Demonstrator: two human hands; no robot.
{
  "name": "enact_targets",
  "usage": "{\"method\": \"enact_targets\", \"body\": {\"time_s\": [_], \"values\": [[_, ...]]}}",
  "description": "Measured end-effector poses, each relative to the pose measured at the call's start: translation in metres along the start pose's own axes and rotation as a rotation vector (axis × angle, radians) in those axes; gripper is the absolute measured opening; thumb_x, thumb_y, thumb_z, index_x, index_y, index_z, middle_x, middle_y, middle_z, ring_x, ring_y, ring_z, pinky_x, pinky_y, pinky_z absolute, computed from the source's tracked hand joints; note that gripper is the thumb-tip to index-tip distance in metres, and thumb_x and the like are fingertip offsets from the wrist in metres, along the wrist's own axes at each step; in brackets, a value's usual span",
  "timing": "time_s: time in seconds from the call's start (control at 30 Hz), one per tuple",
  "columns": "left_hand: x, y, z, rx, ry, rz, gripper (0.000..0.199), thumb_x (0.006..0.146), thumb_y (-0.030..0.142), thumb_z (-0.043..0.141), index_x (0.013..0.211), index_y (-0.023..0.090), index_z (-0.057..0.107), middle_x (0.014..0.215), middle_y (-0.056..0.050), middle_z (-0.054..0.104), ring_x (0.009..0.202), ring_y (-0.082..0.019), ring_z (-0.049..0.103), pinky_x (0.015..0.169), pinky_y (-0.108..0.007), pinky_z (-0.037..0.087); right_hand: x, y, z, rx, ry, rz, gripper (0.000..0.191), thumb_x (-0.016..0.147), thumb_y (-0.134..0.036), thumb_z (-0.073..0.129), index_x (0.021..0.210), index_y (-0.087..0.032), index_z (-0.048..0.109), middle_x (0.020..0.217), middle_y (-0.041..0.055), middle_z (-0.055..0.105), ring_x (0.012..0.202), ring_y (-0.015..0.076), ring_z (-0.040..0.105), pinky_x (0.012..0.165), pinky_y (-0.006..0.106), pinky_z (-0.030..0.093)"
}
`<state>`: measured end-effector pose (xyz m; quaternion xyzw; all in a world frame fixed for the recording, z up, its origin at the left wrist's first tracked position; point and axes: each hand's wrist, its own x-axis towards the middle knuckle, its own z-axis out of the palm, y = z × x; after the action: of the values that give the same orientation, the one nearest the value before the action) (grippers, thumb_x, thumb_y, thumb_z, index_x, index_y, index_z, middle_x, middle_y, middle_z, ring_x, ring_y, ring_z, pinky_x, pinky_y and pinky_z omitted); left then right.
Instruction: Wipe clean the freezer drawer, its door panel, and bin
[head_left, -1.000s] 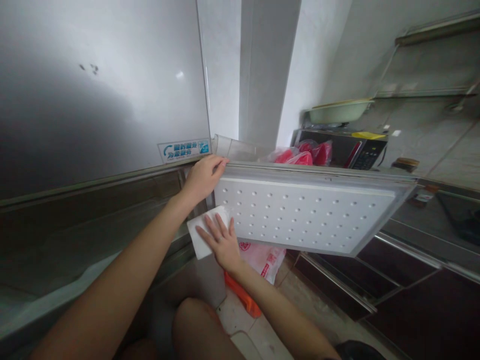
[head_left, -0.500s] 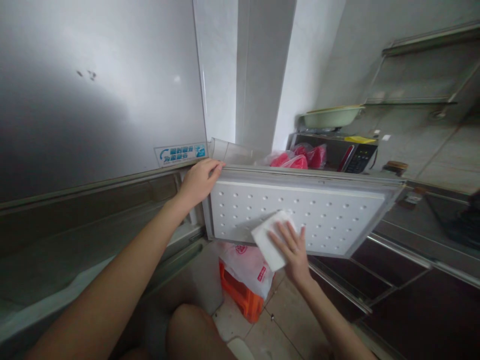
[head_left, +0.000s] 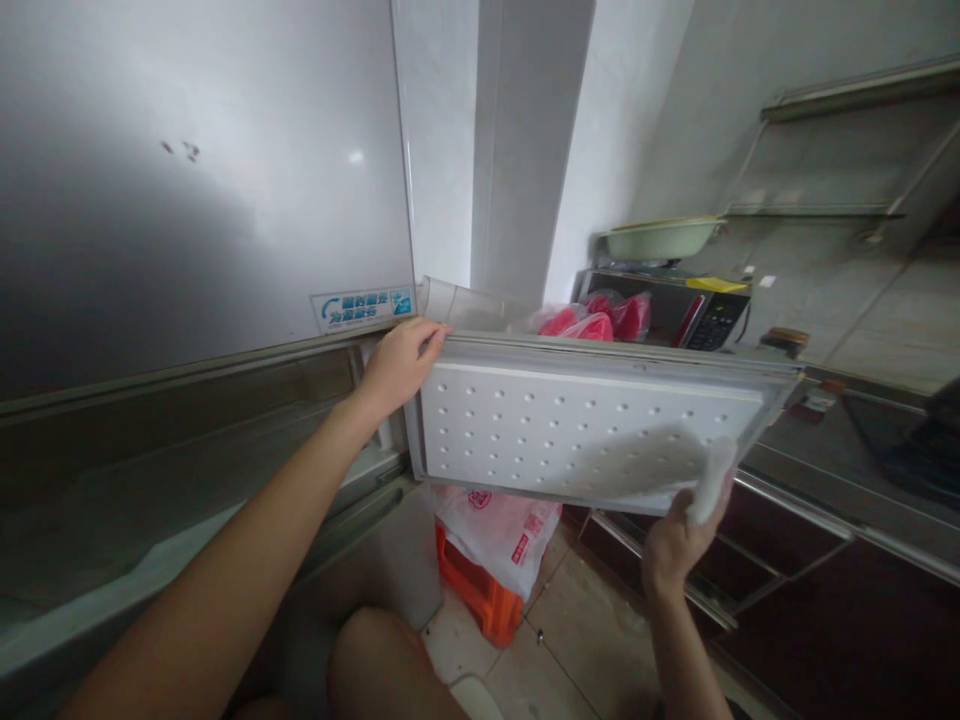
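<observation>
A refrigerator door [head_left: 517, 425] stands swung out, its white dimpled inner panel facing me. Near the hinge side, my left hand [head_left: 405, 360] is closed over the door's top edge. At the door's lower right corner, my right hand [head_left: 679, 540] grips a folded white cloth [head_left: 712, 480], which is turned edge-on against the door's side rim. Its shadow falls across the panel. To the left, the open compartment [head_left: 187, 450] lies behind my left forearm.
Below the door, a white plastic bag [head_left: 499, 535] lies on an orange stool [head_left: 480, 590]. Behind it are red bagged items [head_left: 589, 325], a microwave [head_left: 705, 315] and a green basin [head_left: 660, 238]. Dark cabinets [head_left: 840, 600] line the right. My knee [head_left: 390, 660] is close below.
My right hand has moved right with the cloth, from the middle of the panel to the door's lower right corner, and has turned upright. My left hand has stayed in place.
</observation>
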<state>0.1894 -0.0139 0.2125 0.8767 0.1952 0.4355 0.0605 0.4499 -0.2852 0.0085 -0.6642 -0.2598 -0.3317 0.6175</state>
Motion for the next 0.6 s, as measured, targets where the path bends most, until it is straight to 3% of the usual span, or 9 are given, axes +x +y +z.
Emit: {"method": "enact_targets", "body": {"time_s": [0.1, 0.23, 0.4, 0.5, 0.6], "values": [[0.0, 0.001, 0.001, 0.003, 0.002, -0.012, 0.035, 0.096, 0.032, 0.038, 0.102, 0.016, 0.07, 0.109, -0.011, 0.073, 0.104, -0.024, 0.064, 0.092, -0.037, 0.048, -0.028, -0.038, 0.026, -0.023, -0.083, -0.136, 0.061, 0.097, -0.023, 0.035, 0.156, -0.023, 0.018, 0.161, 0.0124, 0.021, 0.149, 0.032, 0.017, 0.115, 0.066, 0.013], [0.0, 0.0, 0.001, -0.012, 0.011, 0.0, 0.035, 0.096, 0.03, 0.038, 0.101, 0.015, 0.07, 0.109, -0.011, 0.073, 0.105, -0.024, 0.064, 0.093, -0.037, 0.048, -0.068, -0.096, 0.068, -0.022, -0.305, -0.421, 0.067, 0.094, -0.01, 0.031, 0.155, -0.031, 0.015, 0.163, 0.0073, 0.011, 0.15, 0.032, 0.005, 0.111, 0.074, 0.007], [0.0, 0.001, 0.0, -0.014, 0.001, 0.009, 0.036, 0.096, 0.029, 0.039, 0.102, 0.013, 0.07, 0.108, -0.013, 0.073, 0.105, -0.025, 0.064, 0.093, -0.038, 0.048, -0.097, -0.162, 0.116, -0.009, -0.613, -0.73, 0.061, 0.097, -0.011, 0.034, 0.153, -0.033, 0.024, 0.159, 0.0053, 0.029, 0.151, 0.0278, 0.007, 0.113, 0.071, 0.009], [0.0, 0.002, 0.0, -0.017, 0.001, 0.002, 0.035, 0.096, 0.029, 0.038, 0.103, 0.014, 0.069, 0.109, -0.011, 0.073, 0.106, -0.024, 0.064, 0.095, -0.036, 0.048, -0.097, -0.18, 0.135, -0.017, -0.755, -0.944, 0.052, 0.098, -0.02, 0.042, 0.149, -0.029, 0.036, 0.158, 0.0059, 0.03, 0.151, 0.0276, 0.008, 0.114, 0.07, 0.007], [0.001, 0.002, 0.0, -0.007, 0.005, 0.0, 0.034, 0.096, 0.029, 0.039, 0.102, 0.015, 0.069, 0.109, -0.011, 0.073, 0.106, -0.023, 0.064, 0.095, -0.036, 0.047, -0.087, -0.173, 0.14, -0.038, -0.827, -1.065, 0.049, 0.098, -0.02, 0.045, 0.146, -0.025, 0.04, 0.158, 0.0065, 0.032, 0.15, 0.0278, 0.011, 0.115, 0.068, 0.012]]}}
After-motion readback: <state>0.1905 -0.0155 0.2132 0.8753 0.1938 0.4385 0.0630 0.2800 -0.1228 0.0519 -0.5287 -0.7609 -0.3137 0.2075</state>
